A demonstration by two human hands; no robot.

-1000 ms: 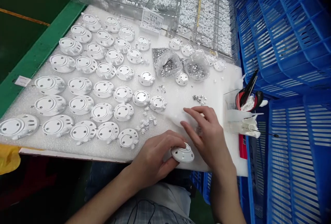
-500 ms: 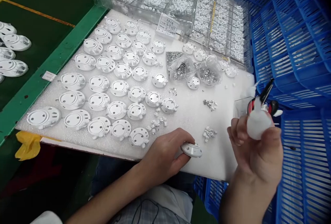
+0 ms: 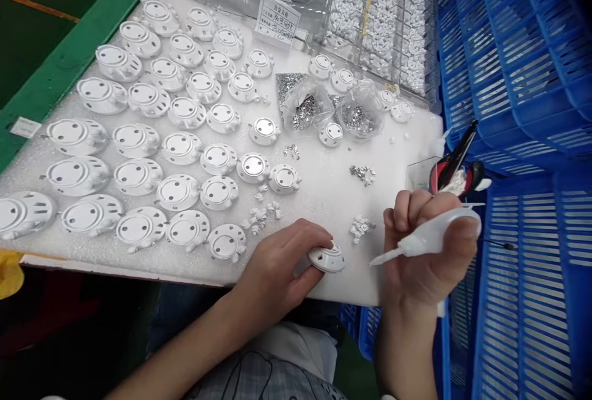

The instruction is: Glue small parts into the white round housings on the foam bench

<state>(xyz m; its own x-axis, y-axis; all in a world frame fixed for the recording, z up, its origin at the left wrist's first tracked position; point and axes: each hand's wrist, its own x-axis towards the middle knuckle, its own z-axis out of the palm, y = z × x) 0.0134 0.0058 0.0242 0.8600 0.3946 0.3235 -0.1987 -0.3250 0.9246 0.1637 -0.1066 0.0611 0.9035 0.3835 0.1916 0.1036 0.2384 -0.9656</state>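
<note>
Between the thumb and fingers of my left hand [image 3: 282, 264] is a white disc-shaped part [image 3: 327, 257], held tilted near the front edge of the foam-topped table. My right hand [image 3: 430, 252] grips a small white squeeze bottle [image 3: 428, 236], its thin nozzle pointing left toward the disc but apart from it. Rows of similar white parts [image 3: 219, 193] cover the left and middle of the foam sheet. Small white pieces [image 3: 361, 227] lie just beyond the held disc, with small metal pieces [image 3: 361, 173] farther back.
Two clear bags of metal bits [image 3: 308, 107] stand mid-table. Clear compartment trays [image 3: 351, 18] of white pieces line the back, with a paper label [image 3: 277, 21] in front. Black-and-red cutters [image 3: 457, 169] lie beyond my right hand. Blue crates [image 3: 513, 252] border the right side.
The squeeze bottle has turned from facing me end-on to lying sideways, nozzle to the left. My left hand still holds the disc. The whole view has shifted, with the table lower and farther left.
</note>
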